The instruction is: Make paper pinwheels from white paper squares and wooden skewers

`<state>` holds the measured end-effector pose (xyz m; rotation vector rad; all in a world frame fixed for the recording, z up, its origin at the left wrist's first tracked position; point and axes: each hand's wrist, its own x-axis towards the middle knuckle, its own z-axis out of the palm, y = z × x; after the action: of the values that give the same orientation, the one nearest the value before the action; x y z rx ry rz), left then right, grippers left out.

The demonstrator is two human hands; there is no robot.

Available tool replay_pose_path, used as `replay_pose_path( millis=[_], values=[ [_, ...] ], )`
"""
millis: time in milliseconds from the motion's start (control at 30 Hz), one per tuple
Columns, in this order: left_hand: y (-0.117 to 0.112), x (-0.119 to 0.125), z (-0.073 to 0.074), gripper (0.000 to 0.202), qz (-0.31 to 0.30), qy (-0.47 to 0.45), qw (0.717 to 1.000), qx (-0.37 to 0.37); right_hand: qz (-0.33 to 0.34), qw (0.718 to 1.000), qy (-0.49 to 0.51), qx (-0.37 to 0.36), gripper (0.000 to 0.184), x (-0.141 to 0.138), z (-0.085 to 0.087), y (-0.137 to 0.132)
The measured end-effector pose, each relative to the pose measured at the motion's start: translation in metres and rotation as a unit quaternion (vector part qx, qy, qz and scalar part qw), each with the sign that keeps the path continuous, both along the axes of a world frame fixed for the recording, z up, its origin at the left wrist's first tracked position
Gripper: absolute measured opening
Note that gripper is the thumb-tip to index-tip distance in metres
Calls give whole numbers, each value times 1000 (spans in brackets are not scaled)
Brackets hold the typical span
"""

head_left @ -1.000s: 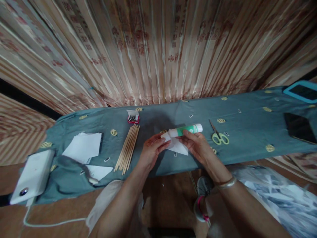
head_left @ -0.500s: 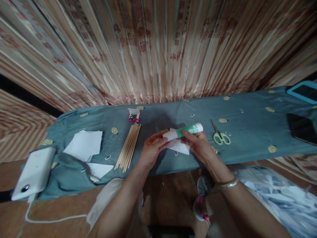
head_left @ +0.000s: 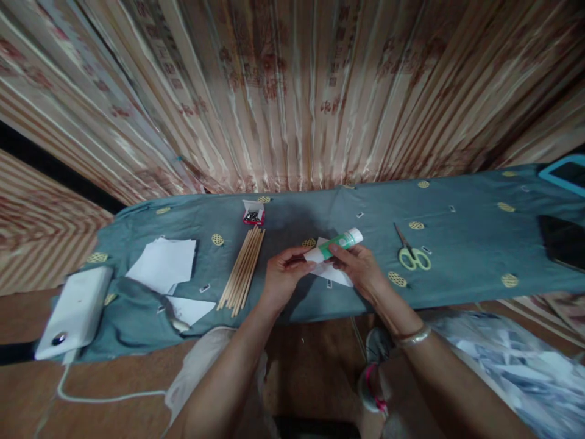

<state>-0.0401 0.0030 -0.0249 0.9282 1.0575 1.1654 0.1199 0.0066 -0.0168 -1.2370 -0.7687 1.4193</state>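
My right hand (head_left: 359,268) grips a green and white glue stick (head_left: 339,242), tilted with its far end up to the right. My left hand (head_left: 284,277) is closed with its fingertips pinched at the glue stick's near white cap. A folded white paper (head_left: 336,274) lies under both hands on the grey-blue cloth (head_left: 457,262). A bundle of thin wooden sticks (head_left: 242,269) lies just left of my left hand.
A small red box of staples (head_left: 253,214) stands behind the sticks. Yellow-handled scissors (head_left: 414,255) lie to the right. White paper sheets (head_left: 164,265), a white device with a cable (head_left: 75,311), a dark phone (head_left: 564,241) and a blue tablet (head_left: 567,174) lie around. A curtain hangs behind.
The glue stick has tilted more upright and come nearer. My left fingers have shifted from the paper onto its near cap. The view has drifted slightly.
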Motion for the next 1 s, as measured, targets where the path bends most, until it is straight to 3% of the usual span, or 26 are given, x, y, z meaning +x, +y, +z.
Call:
replay_pose_path(
  millis=[200,333,467,567,633,700,833,1000],
  values=[
    [4,-3,-10,35,-8,134,988,81,54,995,-85,23,42,-12,-3,3],
    [11,-18,-12,28,25,255,961,103,54,984,-156,68,40,-1,-9,5],
    [23,-41,-11,23,52,470,872,125,30,952,-282,119,31,32,-13,3],
    [25,-46,-9,24,37,564,805,178,42,884,-442,146,24,54,-12,-4],
    [20,-38,-8,35,34,586,769,252,63,839,-515,163,21,62,-11,-10],
    [10,-24,-8,42,0,580,750,320,94,813,-542,192,22,65,-13,-16],
    [-6,9,-11,30,-150,559,714,395,138,799,-529,249,27,67,-24,-24],
    [-4,25,-18,16,-194,562,676,435,139,795,-533,254,27,69,-35,-29]
  ],
)
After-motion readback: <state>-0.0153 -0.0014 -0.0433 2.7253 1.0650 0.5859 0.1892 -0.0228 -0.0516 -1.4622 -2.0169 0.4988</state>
